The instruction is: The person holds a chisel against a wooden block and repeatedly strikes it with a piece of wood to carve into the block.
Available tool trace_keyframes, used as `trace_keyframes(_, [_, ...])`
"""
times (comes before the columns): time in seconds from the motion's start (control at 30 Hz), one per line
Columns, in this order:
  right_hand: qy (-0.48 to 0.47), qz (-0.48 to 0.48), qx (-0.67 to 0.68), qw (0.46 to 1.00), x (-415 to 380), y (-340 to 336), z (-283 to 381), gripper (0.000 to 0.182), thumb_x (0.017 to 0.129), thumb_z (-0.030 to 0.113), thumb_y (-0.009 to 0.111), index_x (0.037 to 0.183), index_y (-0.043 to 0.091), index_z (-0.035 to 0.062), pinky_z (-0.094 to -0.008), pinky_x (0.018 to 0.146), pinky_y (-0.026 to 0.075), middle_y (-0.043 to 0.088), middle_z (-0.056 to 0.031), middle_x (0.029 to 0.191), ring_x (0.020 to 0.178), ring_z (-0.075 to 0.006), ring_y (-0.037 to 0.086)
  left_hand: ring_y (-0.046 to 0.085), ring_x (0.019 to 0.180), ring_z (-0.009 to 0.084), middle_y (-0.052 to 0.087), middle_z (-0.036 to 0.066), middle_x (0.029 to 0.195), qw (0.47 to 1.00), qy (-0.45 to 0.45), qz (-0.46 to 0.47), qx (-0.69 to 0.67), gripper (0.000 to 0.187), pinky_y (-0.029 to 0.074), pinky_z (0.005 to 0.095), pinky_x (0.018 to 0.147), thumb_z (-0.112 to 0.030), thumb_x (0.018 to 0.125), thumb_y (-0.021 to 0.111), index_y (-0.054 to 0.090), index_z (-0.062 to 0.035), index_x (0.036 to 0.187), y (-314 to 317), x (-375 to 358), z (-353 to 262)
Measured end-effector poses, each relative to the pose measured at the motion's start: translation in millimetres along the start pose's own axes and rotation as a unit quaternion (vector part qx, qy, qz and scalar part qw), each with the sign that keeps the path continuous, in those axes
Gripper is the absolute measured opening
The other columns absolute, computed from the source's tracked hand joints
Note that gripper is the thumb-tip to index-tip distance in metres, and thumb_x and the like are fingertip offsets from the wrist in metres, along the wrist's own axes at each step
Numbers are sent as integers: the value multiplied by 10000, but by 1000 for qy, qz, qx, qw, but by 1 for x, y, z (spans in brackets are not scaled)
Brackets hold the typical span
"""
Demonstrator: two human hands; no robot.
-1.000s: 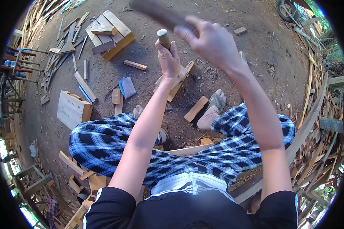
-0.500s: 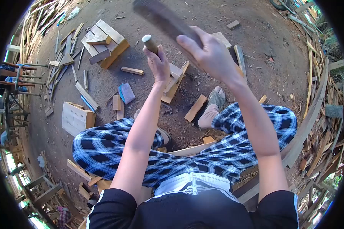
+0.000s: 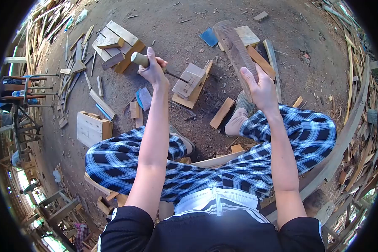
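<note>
My left hand is wrapped round the wooden handle of a chisel. The chisel's thin metal shank slants down to the right, and its tip meets the top of a wooden block with small rectangular marks. Beneath that block lies a longer wooden piece, close to the ground between my feet. On the right, my right hand grips a dark, thick wooden club, its far end raised away from me. The club is apart from the chisel.
Stacked wooden blocks stand at the far left, and a pale block sits by my left knee. A blue pouch and a loose block lie nearby. Scrap wood piles line both sides. A blue piece lies behind the club.
My left hand has moved left and tilted the chisel, whose shank now shows against the block. My right hand has lowered the club and swung it to the right.
</note>
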State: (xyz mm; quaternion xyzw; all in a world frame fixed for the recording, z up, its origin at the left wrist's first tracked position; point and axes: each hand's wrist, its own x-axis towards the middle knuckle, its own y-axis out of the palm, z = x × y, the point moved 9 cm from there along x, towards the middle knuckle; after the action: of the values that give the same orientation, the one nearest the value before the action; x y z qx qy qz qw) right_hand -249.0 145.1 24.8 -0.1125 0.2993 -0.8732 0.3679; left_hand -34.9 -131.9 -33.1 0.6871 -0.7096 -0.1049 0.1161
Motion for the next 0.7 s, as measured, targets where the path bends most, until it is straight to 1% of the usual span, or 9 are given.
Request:
trace_keyframes(0.07, [0, -8, 8, 1000, 2, 1, -2, 578, 940, 554, 474, 1186, 612, 50, -452, 755, 513, 697, -223, 898, 873, -399, 677, 475, 405, 84, 494, 2, 496, 999, 20, -25, -34, 330, 431, 256, 403, -276, 912, 683, 504, -108, 692, -6, 2, -3])
trace_keyframes(0.17, [-17, -29, 45, 998, 1, 0, 3, 599, 944, 564, 460, 1186, 608, 36, -452, 754, 512, 696, -225, 892, 869, -402, 676, 442, 398, 67, 463, -13, 492, 997, 7, -64, -37, 366, 406, 243, 387, -318, 909, 686, 484, -117, 679, -6, -5, -6])
trace_keyframes(0.4, [14, 3, -4, 1000, -1, 13, -8, 640, 932, 589, 461, 1201, 601, 25, -467, 764, 513, 692, -243, 892, 883, -412, 672, 450, 432, 60, 444, -29, 540, 993, 9, -115, 21, 336, 433, 232, 423, -343, 922, 664, 478, -103, 776, -10, -7, 4])
trace_keyframes(0.47, [18, 6, -11, 1000, -1, 16, -10, 650, 930, 591, 464, 1209, 598, 19, -470, 768, 514, 691, -246, 891, 886, -416, 670, 482, 480, 55, 465, -18, 600, 989, 33, -126, 64, 345, 468, 233, 456, -370, 929, 646, 467, -81, 869, -13, -6, 4])
trace_keyframes(0.5, [16, 2, -18, 1000, -1, 17, -12, 661, 929, 592, 465, 1222, 592, 12, -471, 773, 514, 689, -252, 893, 890, -418, 669, 482, 480, 55, 465, -18, 600, 989, 33, -128, 64, 345, 468, 233, 456, -370, 929, 646, 467, -81, 869, -13, -7, 4])
trace_keyframes(0.57, [15, 0, -25, 1000, 0, 17, -11, 673, 928, 593, 466, 1235, 585, 6, -471, 778, 514, 688, -257, 896, 894, -420, 668, 504, 515, 63, 483, -3, 669, 989, 77, -112, 62, 369, 503, 236, 496, -370, 951, 609, 434, -49, 996, -8, -10, -4])
trace_keyframes(0.6, [20, 9, -22, 1000, -1, 18, -9, 677, 928, 591, 468, 1241, 581, 1, -471, 780, 515, 688, -257, 900, 895, -420, 669, 504, 515, 63, 483, -3, 669, 989, 77, -112, 61, 369, 503, 236, 496, -370, 951, 609, 434, -49, 996, -7, -11, -2])
trace_keyframes(0.67, [26, 19, -20, 999, -2, 19, -8, 682, 928, 590, 469, 1247, 578, -4, -470, 782, 516, 689, -258, 905, 896, -421, 669, 576, 559, 111, 520, 79, 809, 978, 141, -99, 114, 506, 517, 237, 489, -401, 980, 535, 381, 30, 1198, -2, -17, -10])
trace_keyframes(0.7, [31, 26, -16, 999, -2, 20, -8, 682, 928, 587, 473, 1250, 576, -4, -464, 791, 516, 687, -260, 923, 910, -416, 669, 576, 559, 111, 520, 79, 809, 979, 140, -99, 114, 506, 517, 237, 489, -401, 980, 535, 381, 30, 1198, -1, -18, -9])
